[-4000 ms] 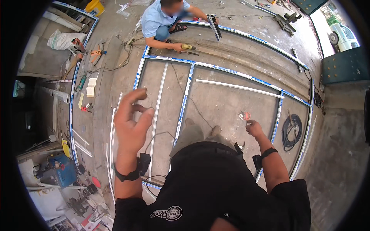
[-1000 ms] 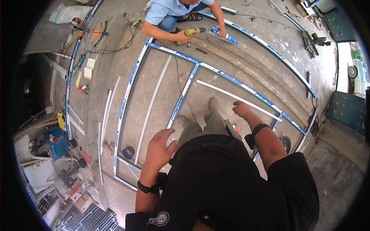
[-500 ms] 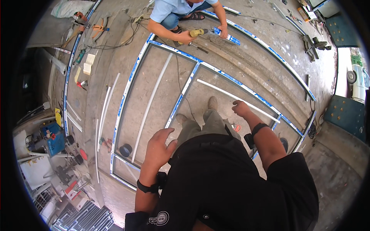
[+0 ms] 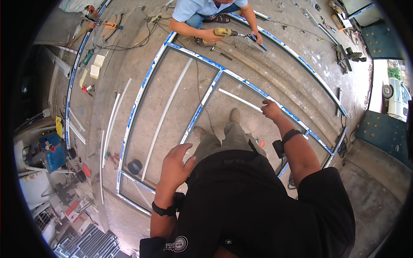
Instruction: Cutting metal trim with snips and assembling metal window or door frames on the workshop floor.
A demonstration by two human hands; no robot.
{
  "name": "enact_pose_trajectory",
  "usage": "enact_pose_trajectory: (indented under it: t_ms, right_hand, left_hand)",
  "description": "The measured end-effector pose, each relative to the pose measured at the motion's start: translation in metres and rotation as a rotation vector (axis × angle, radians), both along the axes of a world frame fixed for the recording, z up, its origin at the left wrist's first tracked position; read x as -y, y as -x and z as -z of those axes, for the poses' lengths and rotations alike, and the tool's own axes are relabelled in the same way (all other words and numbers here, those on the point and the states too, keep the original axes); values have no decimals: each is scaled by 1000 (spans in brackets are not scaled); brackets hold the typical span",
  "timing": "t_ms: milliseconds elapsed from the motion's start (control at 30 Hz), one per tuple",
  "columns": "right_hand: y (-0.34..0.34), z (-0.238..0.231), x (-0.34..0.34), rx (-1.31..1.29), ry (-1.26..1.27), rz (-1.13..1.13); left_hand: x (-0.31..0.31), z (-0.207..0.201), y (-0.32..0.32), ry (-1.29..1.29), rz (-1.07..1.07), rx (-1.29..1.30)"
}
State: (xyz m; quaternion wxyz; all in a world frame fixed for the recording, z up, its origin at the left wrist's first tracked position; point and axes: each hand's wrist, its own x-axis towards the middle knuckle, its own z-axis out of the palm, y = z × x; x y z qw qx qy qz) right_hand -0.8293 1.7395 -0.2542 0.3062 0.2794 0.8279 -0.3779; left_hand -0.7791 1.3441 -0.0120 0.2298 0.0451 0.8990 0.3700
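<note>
My left hand (image 4: 175, 165) is held in front of my body, thumb and fingers apart, with nothing in it. My right hand (image 4: 272, 110) is raised on the other side, its fingers curled in; whether anything is inside them is hidden. From above, it overlaps a white strip (image 4: 241, 99) lying on the floor, and I cannot tell if they touch. Around my feet lies a large metal frame (image 4: 146, 88) with blue-and-white protective film. Another long white strip (image 4: 168, 116) lies inside its left section.
Beyond the frame a co-worker (image 4: 204, 15) squats, holding a yellow drill (image 4: 223, 32) against a short filmed profile (image 4: 257, 44). A cable (image 4: 198, 81) crosses the frame. A black roll (image 4: 135, 166) lies at its lower left. More filmed profiles (image 4: 297, 53) lie beyond, and a hammer (image 4: 221, 52) lies nearby.
My right hand has moved slightly up and now overlaps the white strip. The co-worker has turned the short profile and shifted the drill. My left hand keeps its pose.
</note>
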Motion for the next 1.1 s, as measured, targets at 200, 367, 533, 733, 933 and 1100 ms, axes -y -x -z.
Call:
enact_pose_trajectory:
  t_ms: [200,367,533,733,933,1100]
  right_hand:
    - [11,-21,4,-30,3,30]
    - [-2,-27,5,-48,-40,-22]
    - [-18,-37,4,-29,-74,-25]
    - [-14,-21,-9,28,-54,-24]
    - [28,26,-40,-52,-82,-178]
    - [61,20,-46,-54,2,-141]
  left_hand:
    - [18,6,1,-24,20,-23]
    - [31,12,5,-52,76,-77]
    - [42,22,7,-53,106,-66]
    - [39,16,5,52,37,-22]
    - [-11,7,5,71,-91,0]
    - [-54,-4,19,96,27,-56]
